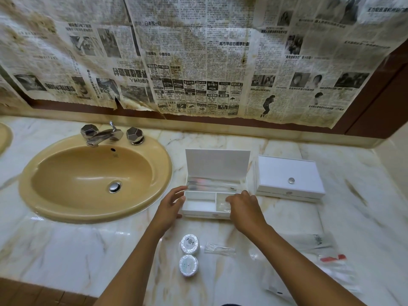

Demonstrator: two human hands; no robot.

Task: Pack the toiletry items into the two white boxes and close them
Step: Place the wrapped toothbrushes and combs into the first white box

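White open box [199, 207] steadied at its left end by loosely spread left hand [171, 205], clear packet [223, 204] pressed into front right compartment by right hand [245, 208], second box [289, 177] shut alongside.

We find the scene moderately lit with a warm, yellowish cast. Soft glare patches sit on the polished bench [66, 246] near the front and on the basin [92, 180] floor, suggesting overhead light. Shadows are faint and diffuse. We note strong wide-angle distortion: the bench edge and the newspaper [198, 51] on the wall bow toward the corners. Both hands [171, 205] show slight motion blur; the newspaper's fine print is soft and unreadable.
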